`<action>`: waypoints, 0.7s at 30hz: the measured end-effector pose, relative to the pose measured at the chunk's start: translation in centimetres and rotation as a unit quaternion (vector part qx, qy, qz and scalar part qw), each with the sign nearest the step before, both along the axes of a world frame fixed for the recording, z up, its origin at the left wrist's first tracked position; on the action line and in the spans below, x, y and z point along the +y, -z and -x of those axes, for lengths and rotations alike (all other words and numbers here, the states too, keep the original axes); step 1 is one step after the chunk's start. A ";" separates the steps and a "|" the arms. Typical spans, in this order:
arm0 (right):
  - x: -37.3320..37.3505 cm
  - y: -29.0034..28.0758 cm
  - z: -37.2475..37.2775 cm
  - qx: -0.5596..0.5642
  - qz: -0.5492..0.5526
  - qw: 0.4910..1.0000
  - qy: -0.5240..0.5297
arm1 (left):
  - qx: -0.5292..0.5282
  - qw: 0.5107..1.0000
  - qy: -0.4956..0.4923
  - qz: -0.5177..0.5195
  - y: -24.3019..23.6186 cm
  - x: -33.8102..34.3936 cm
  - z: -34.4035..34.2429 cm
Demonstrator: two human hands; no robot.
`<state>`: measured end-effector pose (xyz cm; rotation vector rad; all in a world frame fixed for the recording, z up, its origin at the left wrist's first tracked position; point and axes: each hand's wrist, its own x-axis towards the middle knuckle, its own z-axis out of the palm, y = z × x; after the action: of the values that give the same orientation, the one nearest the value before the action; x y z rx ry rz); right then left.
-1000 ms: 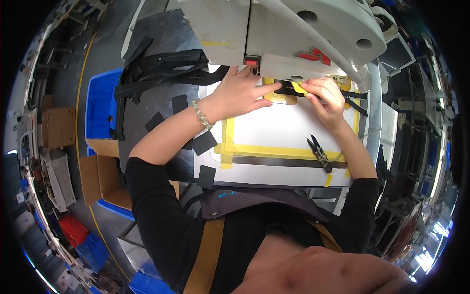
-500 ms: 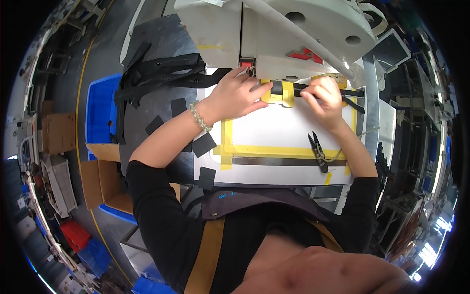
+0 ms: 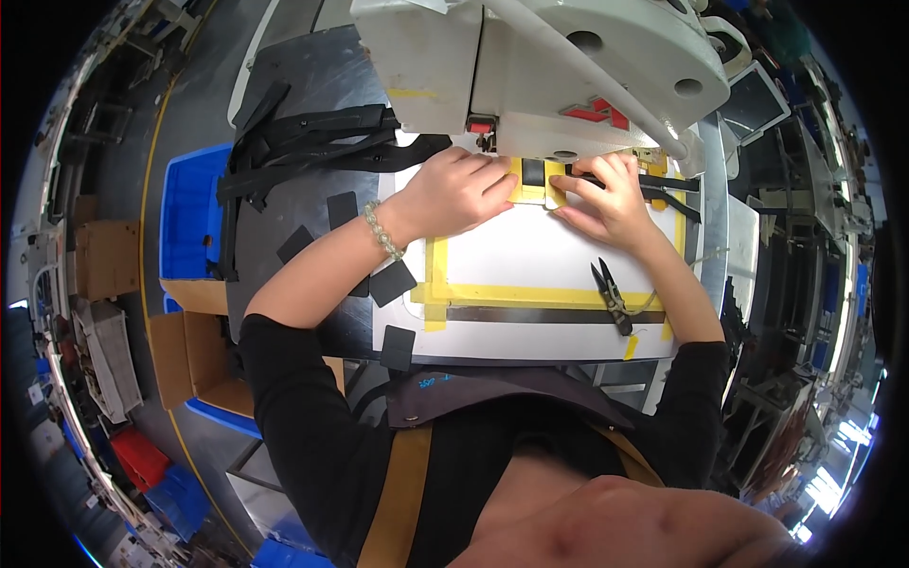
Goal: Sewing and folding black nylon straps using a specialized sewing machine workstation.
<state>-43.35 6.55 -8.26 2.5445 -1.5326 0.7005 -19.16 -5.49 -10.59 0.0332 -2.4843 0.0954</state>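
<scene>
At the sewing machine's needle area lies a small yellow-taped frame (image 3: pixel 533 195) with a piece of black strap (image 3: pixel 534 172) showing in its middle. My left hand (image 3: pixel 464 194) is closed at the frame's left side, fingertips and thumb on the yellow edge. On the opposite side, my right hand (image 3: pixel 611 201) pinches the yellow edge between bent fingers and thumb. Black strap ends (image 3: pixel 674 197) stick out to the right behind my right hand. What lies under my fingers is hidden. Below my right hand rest black thread snips (image 3: pixel 614 301) on the white board (image 3: pixel 549 248).
The pale sewing machine head (image 3: pixel 530 85) overhangs my hands, its presser area (image 3: pixel 484 133) close to my left fingers. Black straps (image 3: pixel 312 147) lie heaped at left, near dark square patches (image 3: pixel 393 282). A blue bin (image 3: pixel 194 213) and cardboard box (image 3: pixel 213 355) stand beyond the table's left edge.
My left fingers have come down from beside the needle area and closed at the frame's left side. My right hand has shifted left onto the frame's right edge. The view has moved slightly.
</scene>
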 end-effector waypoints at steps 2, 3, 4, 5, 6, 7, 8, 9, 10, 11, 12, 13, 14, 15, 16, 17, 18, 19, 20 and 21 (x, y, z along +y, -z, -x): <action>0.2 0.2 0.4 -0.003 0.002 1.000 0.000 | 0.000 1.000 0.000 0.000 0.0 0.0 0.0; 0.3 0.3 0.6 -0.006 0.005 1.000 0.002 | -0.003 1.000 0.002 -0.007 -0.1 0.0 0.0; 0.3 0.3 0.5 -0.006 0.004 1.000 0.001 | -0.007 1.000 0.005 -0.013 -0.1 0.0 0.0; 0.3 0.3 0.5 -0.006 0.011 1.000 0.005 | -0.007 1.000 0.005 -0.013 -0.2 0.0 -0.1; 0.3 0.3 0.4 -0.005 0.018 1.000 0.008 | -0.031 0.999 -0.003 -0.018 -0.3 0.1 -0.2; 0.3 0.3 0.4 -0.005 0.017 1.000 0.009 | -0.054 0.998 -0.010 -0.023 -0.3 0.2 -0.3; 0.3 0.4 0.3 -0.006 0.038 0.999 0.017 | -0.054 0.998 -0.009 -0.024 -0.3 0.2 -0.3; 0.4 0.6 0.3 -0.008 0.060 0.998 0.026 | -0.052 0.998 -0.008 -0.021 -0.3 0.2 -0.2; 0.4 0.7 0.5 -0.007 0.059 0.998 0.026 | -0.050 0.999 -0.008 -0.018 -0.3 0.3 -0.2; 0.4 0.8 0.7 -0.011 0.059 0.997 0.053 | -0.050 0.999 -0.007 -0.019 -0.2 0.3 -0.2; 0.4 0.9 0.8 -0.014 0.059 0.995 0.080 | -0.049 0.999 -0.006 -0.020 -0.2 0.3 -0.1; 0.1 0.9 0.8 -0.014 0.059 0.995 0.081 | -0.048 0.999 -0.004 -0.021 -0.2 0.3 0.0; -0.3 0.9 0.7 -0.049 0.041 0.996 0.069 | -0.048 0.999 -0.004 -0.021 -0.1 0.2 0.0; -0.5 0.9 0.6 -0.083 0.023 0.995 0.058 | -0.029 0.999 0.003 -0.022 0.0 0.1 0.2; -0.4 1.1 0.7 -0.079 -0.001 0.996 0.044 | -0.009 1.000 0.010 -0.024 0.0 0.1 0.2; -0.2 1.0 0.8 -0.078 -0.001 0.996 0.044 | -0.008 1.000 0.009 -0.025 0.0 0.0 0.2; 0.0 0.8 0.8 -0.064 -0.027 0.997 0.045 | -0.019 0.999 0.009 -0.035 0.0 0.0 0.2; 0.2 0.6 0.9 -0.051 -0.052 0.996 0.046 | -0.030 0.999 0.009 -0.045 -0.1 0.0 0.1; 0.5 0.8 1.6 -0.039 -0.093 0.994 0.047 | -0.029 0.999 0.007 -0.045 -0.1 0.0 0.1; 0.6 0.8 1.8 -0.038 -0.094 0.994 0.045 | -0.032 0.998 0.010 -0.054 -0.1 0.0 0.1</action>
<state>-45.19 7.13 -9.05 2.5857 -1.8070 0.6788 -19.29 -5.50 -10.51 0.0514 -2.5519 -0.0470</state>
